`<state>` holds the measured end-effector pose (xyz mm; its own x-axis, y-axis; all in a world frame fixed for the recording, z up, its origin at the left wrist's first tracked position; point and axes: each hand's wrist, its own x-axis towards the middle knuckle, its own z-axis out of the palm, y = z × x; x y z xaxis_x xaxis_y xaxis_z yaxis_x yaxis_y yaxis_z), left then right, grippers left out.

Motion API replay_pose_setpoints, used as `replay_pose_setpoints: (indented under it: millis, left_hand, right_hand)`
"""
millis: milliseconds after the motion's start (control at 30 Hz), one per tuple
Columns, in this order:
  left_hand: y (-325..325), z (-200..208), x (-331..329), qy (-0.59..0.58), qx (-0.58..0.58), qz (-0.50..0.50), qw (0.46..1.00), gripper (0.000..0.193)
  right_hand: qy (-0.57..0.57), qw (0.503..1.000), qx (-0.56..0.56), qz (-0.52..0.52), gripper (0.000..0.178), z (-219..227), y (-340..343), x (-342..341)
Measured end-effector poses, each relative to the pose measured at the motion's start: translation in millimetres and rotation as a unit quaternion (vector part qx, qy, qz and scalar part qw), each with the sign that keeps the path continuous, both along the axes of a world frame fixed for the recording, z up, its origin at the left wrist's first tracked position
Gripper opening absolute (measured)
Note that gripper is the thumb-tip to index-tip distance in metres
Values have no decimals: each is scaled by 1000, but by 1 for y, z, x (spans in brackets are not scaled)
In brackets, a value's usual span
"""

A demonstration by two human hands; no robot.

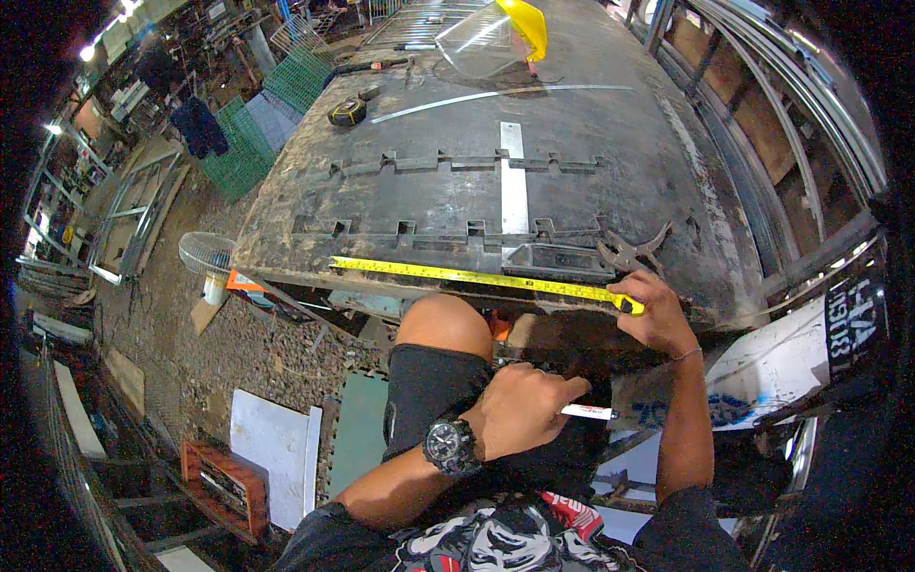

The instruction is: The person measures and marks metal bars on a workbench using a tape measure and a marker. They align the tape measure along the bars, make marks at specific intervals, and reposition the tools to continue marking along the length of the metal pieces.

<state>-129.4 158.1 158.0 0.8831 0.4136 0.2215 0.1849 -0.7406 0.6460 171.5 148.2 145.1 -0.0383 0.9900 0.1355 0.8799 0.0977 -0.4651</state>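
My right hand [653, 310] is closed around a yellow tape measure [630, 305] at the table's near edge. Its yellow blade [457, 274] is pulled out leftward along that edge. Low over my lap, my left hand [527, 410], with a black watch on the wrist, grips a white marker [589, 412] that points right. Just beyond the blade lie locking pliers [631, 253], close to my right hand, and a dark rectangular block [558, 259]. A flat silver metal bar [513, 181] crosses two notched metal strips [438, 234] on the tabletop.
The dark worktable [610, 124] stretches away from me. On it are another tape measure [347, 112], a thin metal strip [477, 98] and a clear face shield [486, 43] with a yellow top. A round fan [205, 252] stands left, near green mesh panels [233, 143].
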Motion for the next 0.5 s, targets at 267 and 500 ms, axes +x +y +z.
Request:
replay_pose_setpoints:
  millis: [267, 500]
  left_hand:
    - [-2, 1, 2, 7, -6, 14, 1000, 61]
    - [1, -1, 1, 19, 7, -8, 1000, 61]
  right_hand:
    - [-13, 1000, 20, -2, 42, -1, -1, -2]
    - [-7, 1000, 15, 0, 44, -3, -1, 0]
